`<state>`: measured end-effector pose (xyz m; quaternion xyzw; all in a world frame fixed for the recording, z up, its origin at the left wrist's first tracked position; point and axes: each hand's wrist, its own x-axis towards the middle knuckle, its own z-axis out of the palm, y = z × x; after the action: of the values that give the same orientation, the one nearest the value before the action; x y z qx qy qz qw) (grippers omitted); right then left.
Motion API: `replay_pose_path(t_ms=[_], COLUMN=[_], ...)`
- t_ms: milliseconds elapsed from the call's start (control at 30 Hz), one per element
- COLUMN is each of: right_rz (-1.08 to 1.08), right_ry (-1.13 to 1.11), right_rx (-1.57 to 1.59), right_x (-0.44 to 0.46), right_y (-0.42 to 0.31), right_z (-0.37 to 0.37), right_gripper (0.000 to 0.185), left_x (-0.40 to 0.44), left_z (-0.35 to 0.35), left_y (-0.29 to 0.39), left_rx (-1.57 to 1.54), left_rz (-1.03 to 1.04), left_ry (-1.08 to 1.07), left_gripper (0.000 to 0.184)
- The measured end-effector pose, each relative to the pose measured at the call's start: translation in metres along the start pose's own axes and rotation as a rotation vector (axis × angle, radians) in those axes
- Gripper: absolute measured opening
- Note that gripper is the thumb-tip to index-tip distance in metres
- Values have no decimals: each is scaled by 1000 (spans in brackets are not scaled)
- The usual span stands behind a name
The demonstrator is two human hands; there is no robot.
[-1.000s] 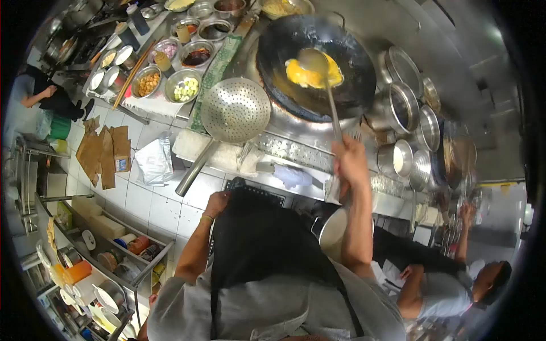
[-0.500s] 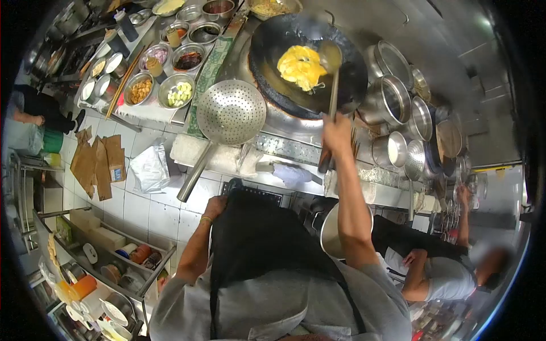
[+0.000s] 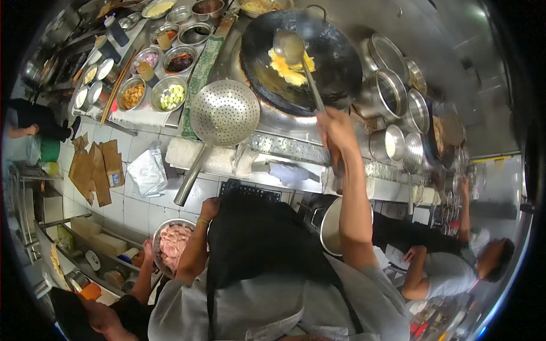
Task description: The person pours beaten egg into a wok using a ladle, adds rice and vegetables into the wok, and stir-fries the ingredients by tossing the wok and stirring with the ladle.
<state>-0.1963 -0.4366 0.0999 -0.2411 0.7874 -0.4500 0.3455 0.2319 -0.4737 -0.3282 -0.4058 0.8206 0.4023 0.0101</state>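
My right hand (image 3: 335, 129) grips the long handle of a ladle (image 3: 289, 46) above the black wok (image 3: 341, 68). The ladle's bowl sits over yellow egg (image 3: 287, 69) in the wok and hides part of it. My left hand (image 3: 210, 208) is curled closed at the edge of my black apron (image 3: 267, 250); whatever it holds, if anything, is hidden. A perforated strainer (image 3: 224, 113) lies between the wok and the seasoning bowls, its handle sticking out over the floor.
Bowls of chopped ingredients (image 3: 169, 94) and squeeze bottles (image 3: 148, 74) stand at the left. Steel pots (image 3: 389, 94) line the right. A co-worker at lower left holds a bowl of raw meat (image 3: 175, 244) beside my left arm. Another person is at right. Flattened cardboard (image 3: 96, 170) lies on the floor.
The ladle has moved left onto the egg, which now looks smaller and partly covered. A co-worker with a bowl of raw meat has come into view at lower left.
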Motion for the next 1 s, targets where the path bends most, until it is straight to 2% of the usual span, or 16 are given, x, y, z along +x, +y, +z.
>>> replay_pose_path(t_ms=[100,167,233,300,400,433,467,500,600,633,700,767,800,867,900,1000], right_rz=[-193,-462,-34,-70,-323,-463,-362,-389,102,-3,-155,-221,-324,37,141,-129], right_ry=[314,325,31,-42,300,440,364,257,-65,-96,174,256,243,-37,-159,156], right_rx=[-399,-501,-95,-44,-483,-671,-601,-484,42,-43,-237,-467,-502,-93,-32,-239], right_x=[47,5,-10,21,30,23,-6,-22,-16,2,11,-17,-20,-38,-27,22], right_y=[37,57,20,13,50,64,52,53,18,13,28,38,62,28,14,37], right_z=[16,9,-3,-11,6,9,6,-1,-23,-22,5,11,3,-11,-25,-2], right_gripper=[26,32,28,24,27,27,28,25,20,23,25,26,25,24,23,27], left_x=[9,18,11,16,23,4,-15,-28,-62,-71,-84,-100,-114,-159,-162,-148], left_z=[-1,-17,-20,-28,-46,-95,-147,-179,-279,-309,-345,-341,-348,-369,-369,-361], left_y=[-1,13,24,37,66,129,195,229,322,345,373,411,429,465,469,461], left_rx=[168,112,64,37,-91,-166,-242,-316,-571,-642,-838,-1187,-1109,-958,-944,-1040], left_rz=[76,115,123,115,343,259,175,284,714,889,1295,1581,1416,1061,1031,1222], left_ry=[-110,-53,-96,-209,-512,-528,-536,-532,-460,-411,-324,53,160,316,308,173], left_gripper=[28,30,33,35,37,38,40,39,38,41,44,50,43,31,27,15])
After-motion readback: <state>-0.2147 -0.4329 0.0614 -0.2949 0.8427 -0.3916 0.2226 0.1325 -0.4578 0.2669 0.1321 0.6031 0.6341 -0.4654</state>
